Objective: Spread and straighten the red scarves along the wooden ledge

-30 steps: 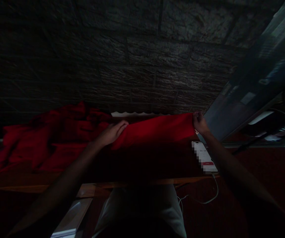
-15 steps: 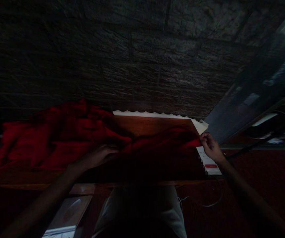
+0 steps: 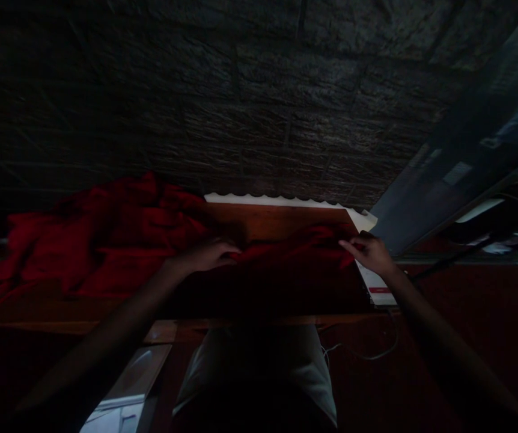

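Note:
A narrow stretch of red cloth (image 3: pixel 290 245) lies across the wooden table (image 3: pixel 281 221). My left hand (image 3: pixel 209 255) pinches it at its left part, thumb and fingers pointing right. At the other end, my right hand (image 3: pixel 369 249) is closed with its thumb and forefinger on the cloth near the table's right side. A large crumpled pile of red fabric (image 3: pixel 119 240) lies beyond and to the left of my left hand. Dim light hides whether the pile and the stretched cloth are one piece.
A dark block wall (image 3: pixel 263 120) rises behind the table, with a scalloped white strip (image 3: pixel 277 201) along the back edge. Under my right wrist lies a white sheet or box with a red mark (image 3: pixel 381 291). A grey post (image 3: pixel 439 156) stands right; a pale box (image 3: pixel 137 373) sits below the table.
My left hand has moved right and taken the cloth between thumb and fingers. My right hand has shifted slightly left, still at the cloth's right end. The view has tilted a little.

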A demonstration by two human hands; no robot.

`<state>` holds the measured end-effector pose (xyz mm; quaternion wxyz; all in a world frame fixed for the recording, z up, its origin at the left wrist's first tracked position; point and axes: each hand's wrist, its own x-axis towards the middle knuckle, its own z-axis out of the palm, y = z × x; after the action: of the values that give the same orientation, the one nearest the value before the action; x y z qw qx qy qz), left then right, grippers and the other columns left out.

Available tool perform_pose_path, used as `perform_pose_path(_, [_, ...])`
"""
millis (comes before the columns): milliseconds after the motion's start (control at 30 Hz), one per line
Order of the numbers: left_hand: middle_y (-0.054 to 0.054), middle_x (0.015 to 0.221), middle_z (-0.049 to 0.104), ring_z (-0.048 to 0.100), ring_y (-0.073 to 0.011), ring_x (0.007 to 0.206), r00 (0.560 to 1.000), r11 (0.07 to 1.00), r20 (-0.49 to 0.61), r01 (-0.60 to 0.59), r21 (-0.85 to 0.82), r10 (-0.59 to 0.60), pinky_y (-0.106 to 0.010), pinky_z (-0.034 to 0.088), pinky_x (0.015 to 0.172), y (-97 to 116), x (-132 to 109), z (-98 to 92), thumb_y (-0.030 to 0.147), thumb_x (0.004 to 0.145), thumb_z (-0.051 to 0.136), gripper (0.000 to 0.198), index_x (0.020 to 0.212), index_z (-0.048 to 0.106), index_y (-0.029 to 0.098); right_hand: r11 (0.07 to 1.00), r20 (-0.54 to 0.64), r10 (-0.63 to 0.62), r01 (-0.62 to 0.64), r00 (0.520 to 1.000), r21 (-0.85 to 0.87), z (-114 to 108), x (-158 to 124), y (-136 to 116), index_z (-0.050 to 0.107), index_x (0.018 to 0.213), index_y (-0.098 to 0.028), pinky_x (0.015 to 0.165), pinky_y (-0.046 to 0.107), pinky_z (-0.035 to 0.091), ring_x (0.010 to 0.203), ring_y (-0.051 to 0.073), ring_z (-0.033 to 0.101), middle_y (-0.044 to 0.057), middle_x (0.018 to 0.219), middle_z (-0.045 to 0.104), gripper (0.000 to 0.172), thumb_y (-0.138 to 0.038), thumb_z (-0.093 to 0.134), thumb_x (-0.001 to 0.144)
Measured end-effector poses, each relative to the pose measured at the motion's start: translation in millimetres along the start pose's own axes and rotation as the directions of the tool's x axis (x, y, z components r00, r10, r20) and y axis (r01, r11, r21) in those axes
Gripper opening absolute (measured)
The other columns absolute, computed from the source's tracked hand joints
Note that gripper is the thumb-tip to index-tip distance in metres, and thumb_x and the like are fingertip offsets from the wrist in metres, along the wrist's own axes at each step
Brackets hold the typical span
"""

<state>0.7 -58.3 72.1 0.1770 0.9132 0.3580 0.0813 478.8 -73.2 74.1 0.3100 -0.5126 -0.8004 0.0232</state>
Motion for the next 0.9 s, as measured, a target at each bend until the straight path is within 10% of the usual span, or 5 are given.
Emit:
perform_pose_path(200, [-0.004,0.095,0.075,0.067,-0.0168,0.079,0.958,0.955,-0.19,0.164,-0.247,-0.214,-0.026,0.052,0.077,-29.3,8.4,-13.2,0.048,0.102,0.04,0.043,0.097,0.07,0.018,0.92,-0.207,0.373,-0.332,0.905,0.208,-12.6,0.5,15.5,0.05,0.055,-0.019,0.053,0.026,0.032,0.052,0.011,0.04,-0.001,0.053,0.043,0.069,-0.078,0.047,0.09])
perform_pose_path(467, [-0.001,0.069,0.057,0.057,-0.0154,0.071,0.396,0.682,-0.574,0.57,-0.458,-0.717,-0.029,0.047,0.075,-61.8,-1.6,-58.8,0.034,0.105,0.036,0.035,0.083,0.055,0.015,0.868,-0.27,0.489,-0.431,0.83,0.247,-18.3,-17.2,41.4,0.037,0.051,-0.022,0.05,0.027,0.028,0.049,0.011,0.035,-0.002,0.049,0.034,0.072,-0.084,0.045,0.086])
perform_pose_path(667, [-0.012,0.118,0.071,0.074,-0.0196,0.091,0.666,0.743,-0.393,0.383,-0.549,-0.634,-0.034,0.059,0.08,-52.6,33.7,-27.1,0.051,0.104,0.034,0.049,0.132,0.049,0.014,0.957,-0.128,0.248,-0.264,0.96,-0.12,-0.1,-2.5,35.9,0.053,0.055,-0.021,0.061,0.03,0.039,0.059,0.018,0.055,0.005,0.059,0.057,0.066,-0.071,0.037,0.094])
perform_pose_path(767, [-0.018,0.154,0.048,0.059,-0.0294,0.131,0.843,0.859,-0.3,0.311,-0.406,-0.447,-0.043,0.05,0.108,-54.1,30.4,-5.7,0.064,0.091,0.056,0.081,0.153,0.036,0.017,0.922,0.025,0.29,-0.272,0.957,-0.277,15.8,9.1,32.3,0.065,0.066,-0.021,0.069,0.032,0.047,0.072,0.023,0.065,0.01,0.075,0.069,0.059,-0.065,0.039,0.095])
perform_pose_path(900, [-0.015,0.158,0.045,0.049,-0.0319,0.141,0.922,0.935,-0.173,0.322,-0.151,-0.345,-0.046,0.039,0.12,-61.8,-4.3,-1.9,0.068,0.088,0.056,0.086,0.156,0.038,0.018,0.929,0.26,0.315,-0.24,0.913,-0.283,42.8,31.6,21.1,0.072,0.113,-0.02,0.088,0.034,0.052,0.101,0.026,0.068,0.011,0.109,0.073,0.04,-0.051,0.054,0.094])
